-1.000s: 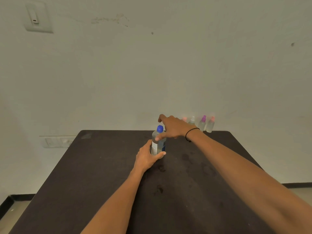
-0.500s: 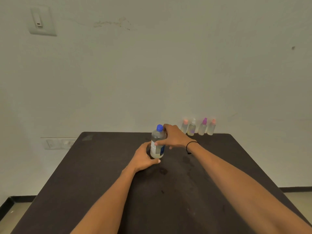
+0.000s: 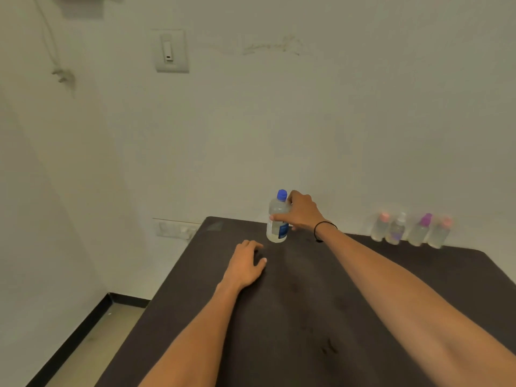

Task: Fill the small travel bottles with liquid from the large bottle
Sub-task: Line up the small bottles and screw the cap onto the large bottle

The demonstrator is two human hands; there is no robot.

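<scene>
The large clear bottle (image 3: 277, 222) with a blue cap stands upright near the far left edge of the dark table (image 3: 293, 317). My right hand (image 3: 303, 212) grips its upper body from the right, fingers curled round it. My left hand (image 3: 245, 265) rests on the table below and left of the bottle, fingers loosely curled, holding nothing. Several small travel bottles (image 3: 410, 230) with pink, white and purple tops stand in a row against the wall at the far right.
A pale wall runs right behind the table's far edge. A wall switch (image 3: 170, 51) sits high up. Sockets (image 3: 176, 229) are low on the wall left of the table. Floor shows at lower left.
My left hand has let go of the large bottle and dropped to the table. My right hand has moved from the cap to the bottle's body. The view has swung left.
</scene>
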